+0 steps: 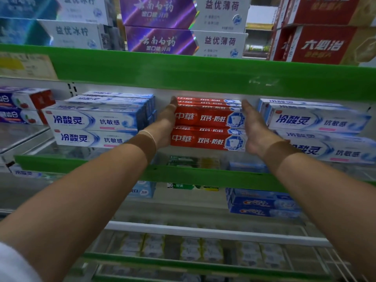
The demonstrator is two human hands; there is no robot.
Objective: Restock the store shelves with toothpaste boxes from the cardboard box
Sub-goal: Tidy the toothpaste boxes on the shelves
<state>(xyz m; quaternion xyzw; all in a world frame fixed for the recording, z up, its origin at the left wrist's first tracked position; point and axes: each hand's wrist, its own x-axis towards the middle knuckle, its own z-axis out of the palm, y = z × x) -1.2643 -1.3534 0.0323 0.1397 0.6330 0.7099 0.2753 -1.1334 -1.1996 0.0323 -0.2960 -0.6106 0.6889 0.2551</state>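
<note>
Flat-palmed, both hands (165, 123) (255, 127) flank the red toothpaste boxes (207, 127).

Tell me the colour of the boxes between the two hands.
Red toothpaste boxes, with white lettering; head view.

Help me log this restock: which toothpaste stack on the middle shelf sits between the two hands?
The red boxes. The left hand and right hand flank their ends; the white-and-blue stack on the left and the one on the right lie outside the hands.
</note>
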